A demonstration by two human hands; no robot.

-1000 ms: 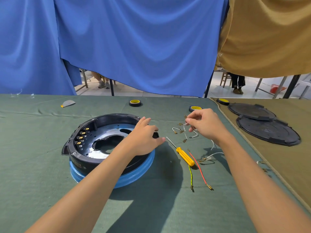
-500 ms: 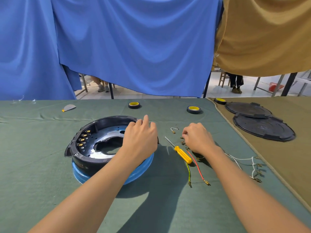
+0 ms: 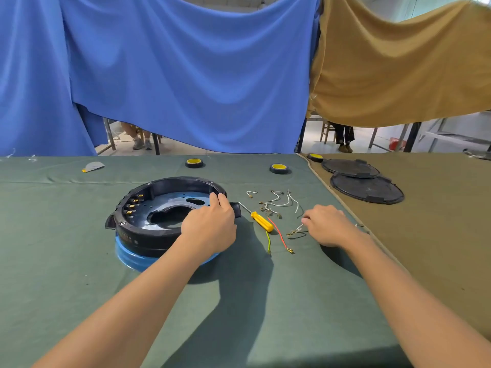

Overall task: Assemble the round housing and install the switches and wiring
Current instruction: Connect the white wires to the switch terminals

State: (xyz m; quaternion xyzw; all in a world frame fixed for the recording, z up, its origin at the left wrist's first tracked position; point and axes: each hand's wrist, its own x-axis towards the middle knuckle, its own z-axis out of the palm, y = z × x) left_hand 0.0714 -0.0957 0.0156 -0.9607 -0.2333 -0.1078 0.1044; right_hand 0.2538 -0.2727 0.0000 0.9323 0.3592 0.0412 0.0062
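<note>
Round housing (image 3: 148,236) sits on blue base (image 3: 132,257), left-center of green table (image 3: 53,261). Left hand (image 3: 210,227) grips its right rim, fingers together, curled over edge. Right hand (image 3: 328,225) beside loose wires (image 3: 281,203), fingers curled; pinching 1 or not, cannot tell.

R hand (image 3: 328,225) moved right, away from screwdriver (image 3: 261,221); white wires (image 3: 281,203) now loose on cloth beyond it.

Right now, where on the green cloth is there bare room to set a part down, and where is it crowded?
Free: the green cloth left of the round housing; the strip between its far rim and the tape rolls; the near cloth between the forearms. Crowded: between left hand and right hand, with screwdriver and wires.
</note>
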